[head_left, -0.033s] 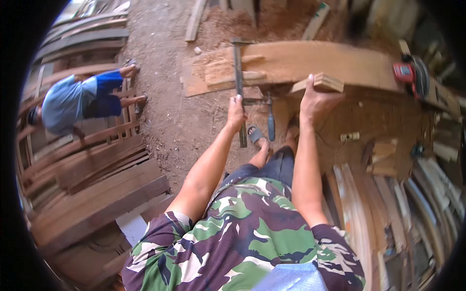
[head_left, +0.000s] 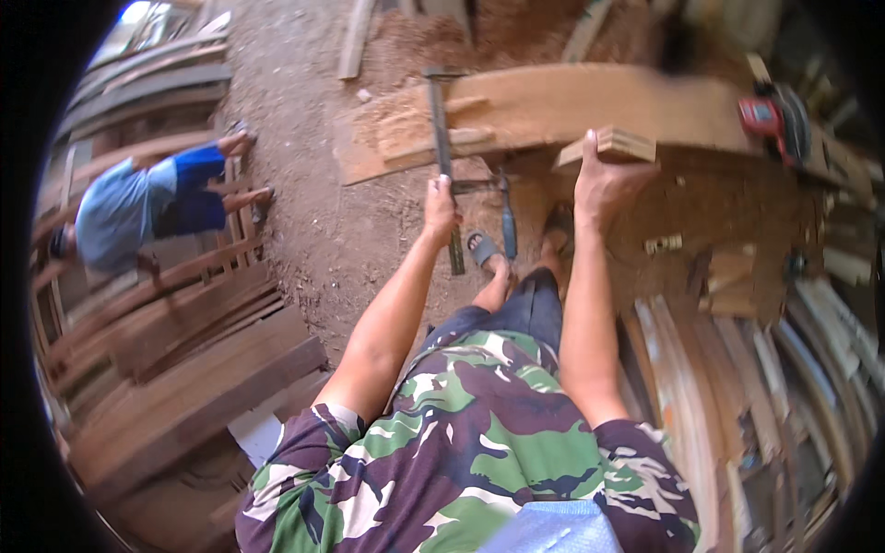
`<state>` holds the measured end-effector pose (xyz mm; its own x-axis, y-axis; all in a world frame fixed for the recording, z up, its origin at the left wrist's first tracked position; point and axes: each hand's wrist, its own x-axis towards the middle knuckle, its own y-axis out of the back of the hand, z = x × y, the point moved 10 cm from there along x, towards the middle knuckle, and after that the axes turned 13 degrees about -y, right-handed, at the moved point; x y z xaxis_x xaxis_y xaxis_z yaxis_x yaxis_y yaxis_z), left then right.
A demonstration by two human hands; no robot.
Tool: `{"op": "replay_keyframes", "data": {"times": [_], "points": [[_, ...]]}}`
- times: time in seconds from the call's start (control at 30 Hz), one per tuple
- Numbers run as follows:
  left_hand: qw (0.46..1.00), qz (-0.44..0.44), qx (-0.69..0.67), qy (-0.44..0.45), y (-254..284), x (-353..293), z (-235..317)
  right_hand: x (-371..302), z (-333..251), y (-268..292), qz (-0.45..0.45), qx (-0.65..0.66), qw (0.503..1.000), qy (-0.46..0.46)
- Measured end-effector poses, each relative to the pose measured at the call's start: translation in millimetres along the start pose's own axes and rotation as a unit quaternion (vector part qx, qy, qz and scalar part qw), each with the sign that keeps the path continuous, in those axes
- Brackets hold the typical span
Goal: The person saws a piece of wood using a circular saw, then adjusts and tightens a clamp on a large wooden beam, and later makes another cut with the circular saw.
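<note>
My left hand [head_left: 442,212] is closed round the dark steel bar of an F-clamp [head_left: 438,124]. The clamp's fixed jaw reaches over the left part of a long light-brown board [head_left: 590,100], and its blue handle [head_left: 509,226] hangs on the near side. My right hand [head_left: 606,192] grips a small stack of light wood pieces [head_left: 627,143] near the board's front edge, thumb on the left side. Several narrow wood strips [head_left: 438,143] and sawdust lie on the board's left end. The clamp's lower jaw shows only partly.
A red and black power tool [head_left: 763,118] rests at the board's right end. Planks [head_left: 682,387] are stacked at lower right, dark timber [head_left: 194,369] at lower left. Another person in a blue shirt [head_left: 115,207] bends over wooden frames at left. My sandalled foot [head_left: 484,249] stands below the clamp.
The whole view has shifted slightly, the board and clamp appearing a little higher and farther left. Both hands keep their holds.
</note>
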<state>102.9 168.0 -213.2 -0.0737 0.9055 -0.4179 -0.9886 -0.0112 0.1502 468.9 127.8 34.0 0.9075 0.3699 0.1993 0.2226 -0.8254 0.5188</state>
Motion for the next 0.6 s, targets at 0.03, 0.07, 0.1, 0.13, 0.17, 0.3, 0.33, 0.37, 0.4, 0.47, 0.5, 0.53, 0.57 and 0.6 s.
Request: {"op": "replay_keyframes", "data": {"times": [0.03, 0.07, 0.1, 0.13, 0.17, 0.3, 0.33, 0.37, 0.4, 0.47, 0.5, 0.53, 0.57, 0.6], "points": [[0.999, 0.01, 0.028, -0.038, 13.5, 2.5, 0.0, 6.8, 6.0, 21.9, -0.034, -0.033, 0.999, 0.007], [1.0, 0.002, 0.015, -0.026, 11.4, 0.0, -4.6, 15.8, 22.3, 37.8, -0.055, -0.028, 0.998, 0.012], [1.0, 0.0, -0.009, -0.029, 7.6, -1.6, -5.1, 19.1, 44.4, 60.5, -0.064, -0.026, 0.998, -0.012], [0.999, -0.006, -0.021, -0.035, 12.7, 6.2, -15.5, 23.6, 61.4, 79.1, -0.072, -0.014, 0.997, -0.03], [1.0, 0.002, 0.01, -0.026, 20.6, 10.7, -28.8, 25.8, 77.1, 85.0, -0.088, -0.009, 0.995, -0.042], [1.0, -0.011, -0.024, -0.013, 6.5, 4.5, -11.5, 8.8, 165.4, 149.9, -0.1, -0.088, 0.985, -0.109], [1.0, -0.015, -0.019, -0.016, 3.1, 5.0, -7.9, -1.4, 187.2, 165.6, -0.084, -0.12, 0.984, -0.102], [1.0, -0.013, -0.015, -0.019, 2.1, 3.6, -4.8, -11.8, 210.0, 177.1, -0.072, -0.15, 0.982, -0.092], [1.0, -0.006, -0.014, -0.023, 0.9, 2.9, -0.4, -14.5, 222.9, 191.5, -0.061, -0.183, 0.978, -0.082], [0.999, 0.023, 0.006, -0.027, 7.4, -1.4, 2.7, -5.7, 241.1, 215.6, -0.115, -0.17, 0.962, -0.181], [0.999, 0.02, 0.021, -0.033, 8.1, -2.3, 3.5, 0.2, 248.6, 224.3, -0.142, -0.159, 0.95, -0.228], [0.998, 0.023, 0.037, -0.042, 13.8, -1.2, 2.6, 16.4, 249.5, 237.7, -0.138, -0.193, 0.953, -0.191], [0.997, 0.027, 0.052, -0.053, 18.1, 1.9, 7.0, 32.1, 260.4, 255.9, -0.109, -0.203, 0.961, -0.154], [0.996, 0.03, 0.067, -0.05, 20.4, 1.6, 11.2, 51.5, 264.6, 271.2, -0.098, -0.24, 0.959, -0.113]]}}
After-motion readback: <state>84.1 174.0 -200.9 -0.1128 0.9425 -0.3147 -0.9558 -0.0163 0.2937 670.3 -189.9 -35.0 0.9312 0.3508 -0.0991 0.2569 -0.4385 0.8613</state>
